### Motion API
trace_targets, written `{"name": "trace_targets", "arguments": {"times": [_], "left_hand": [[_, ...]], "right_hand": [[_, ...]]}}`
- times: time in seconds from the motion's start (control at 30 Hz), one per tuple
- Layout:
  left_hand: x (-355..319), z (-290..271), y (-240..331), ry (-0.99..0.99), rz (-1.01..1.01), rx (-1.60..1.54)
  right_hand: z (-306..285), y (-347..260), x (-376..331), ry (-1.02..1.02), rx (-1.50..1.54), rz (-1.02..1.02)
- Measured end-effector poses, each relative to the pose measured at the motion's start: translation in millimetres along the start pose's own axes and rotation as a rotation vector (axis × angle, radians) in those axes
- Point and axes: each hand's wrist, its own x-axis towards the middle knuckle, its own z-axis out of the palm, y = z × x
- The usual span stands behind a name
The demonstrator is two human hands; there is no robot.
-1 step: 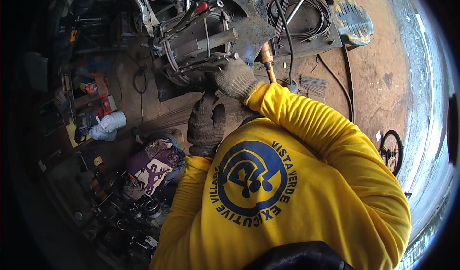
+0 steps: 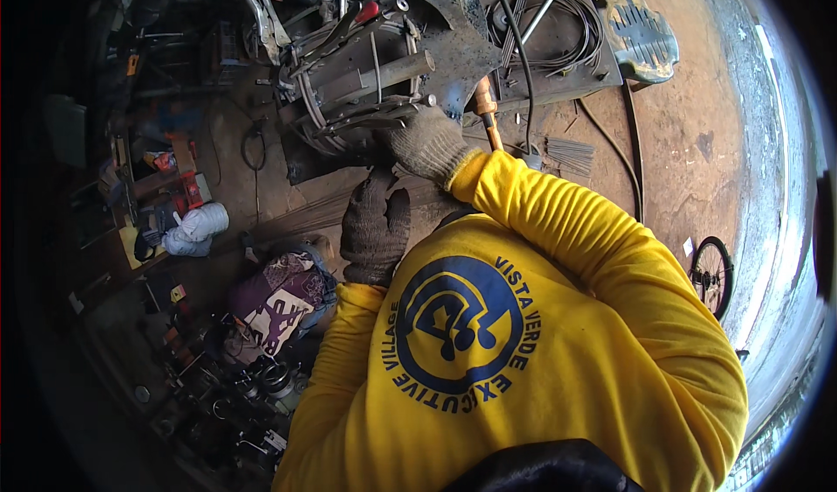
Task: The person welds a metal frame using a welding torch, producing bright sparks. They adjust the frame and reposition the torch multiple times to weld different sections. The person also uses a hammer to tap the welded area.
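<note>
My right hand, in a grey knit glove, is closed against the near lower side of a metal frame of bent rods. Its fingertips are hidden under the frame's edge, so what they grip cannot be made out. Just below and to the left, my left hand wears a darker-looking glove. Its fingers stretch up toward the frame's shadowed underside, and the thumb stands apart. A short pipe lies across the frame. Locking pliers and a red-handled tool are at its upper part.
An orange-handled tool stands right of my right hand. A wire coil lies on a metal table, with a cable hanging before it. A plastic seat stands beyond. Another person is low at left, near scattered metal parts.
</note>
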Motion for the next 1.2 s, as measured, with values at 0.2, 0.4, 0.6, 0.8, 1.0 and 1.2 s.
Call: {"name": "trace_targets", "arguments": {"times": [0.2, 0.4, 0.6, 0.8, 1.0, 1.2], "left_hand": [[0.7, -2.2, -6.9, -0.025, -0.029, -0.081], [-8.9, 0.1, -30.5, -0.089, -0.057, -0.047], [-16.5, 1.2, -44.4, -0.135, -0.083, -0.065], [-20.5, -3.1, -45.0, -0.126, -0.106, -0.109], [-17.5, -3.0, -50.6, -0.158, -0.095, -0.077], [-17.4, 0.1, -51.9, -0.142, -0.052, -0.069]], "right_hand": [[34.1, 32.0, 25.8, 0.067, -0.320, -0.331], [10.8, 13.2, 13.2, 0.141, -0.362, -0.485], [12.9, 18.1, 10.6, 0.183, -0.367, -0.494], [12.2, 3.0, -0.4, 0.075, -0.192, -0.128], [11.5, 6.4, 3.7, 0.227, -0.463, -0.422], [14.9, 12.8, 6.6, 0.290, -0.441, -0.523]]}}
